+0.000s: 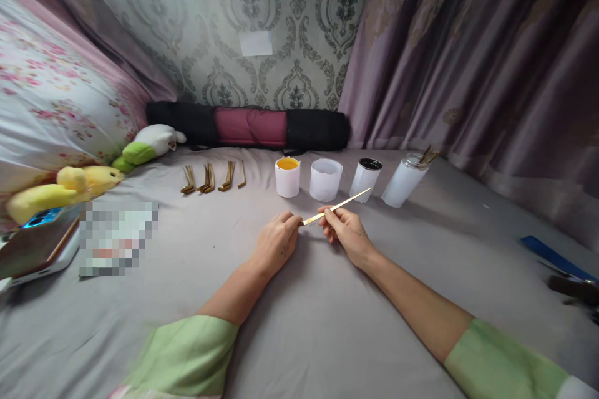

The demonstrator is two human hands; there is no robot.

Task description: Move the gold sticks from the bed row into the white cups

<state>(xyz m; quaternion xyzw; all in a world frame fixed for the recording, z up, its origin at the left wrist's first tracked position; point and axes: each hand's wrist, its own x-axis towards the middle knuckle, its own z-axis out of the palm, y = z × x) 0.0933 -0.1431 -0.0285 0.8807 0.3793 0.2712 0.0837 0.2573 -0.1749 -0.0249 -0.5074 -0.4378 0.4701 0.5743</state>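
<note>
A slim, flat-looking gold-coloured stick (352, 199) slants up to the right between my two hands. My left hand (278, 242) is closed around its lower left end, and the fingers hide that end. My right hand (349, 234) pinches it near the middle, thumb on the near side. Just beyond stand a white cup with orange-yellow inside (287, 182), a translucent white cup (326, 184), a white cylinder with a dark top (365, 182) and a white-wrapped jar (403, 186) holding thin brownish sticks. Bundles of gold sticks with bent ends (206, 181) lie farther left.
A single bent gold stick (242, 174) lies beside the bundles. Plush toys (88, 181), a phone-like device (40, 246) and a blurred-out sheet (116, 237) are at the left. A black and maroon roll (250, 126) lies along the wall. A blue object (556, 257) is far right.
</note>
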